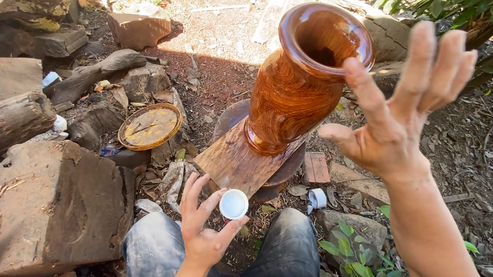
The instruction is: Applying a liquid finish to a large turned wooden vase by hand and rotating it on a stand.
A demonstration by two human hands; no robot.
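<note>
1. White plastic cap (233, 204): light, stiff, small; pinch it by the rim. It sits near centre, below the plank (233, 162).
2. Your left hand (203, 227) pinches the cap between thumb and fingertip, palm up.
3. Glossy wooden vase (300, 81): likely heavy, slick; grasp the neck.
4. Your right hand (400, 114) is raised, fingers spread, empty.

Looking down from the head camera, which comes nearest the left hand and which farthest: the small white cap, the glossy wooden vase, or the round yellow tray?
From the left hand:
1. Small white round cap, pinched in its fingertips.
2. Round yellow woven tray, up and to the left, on logs.
3. Glossy brown wooden vase, up and to the right, on a plank; close to the tray's rank.
</note>
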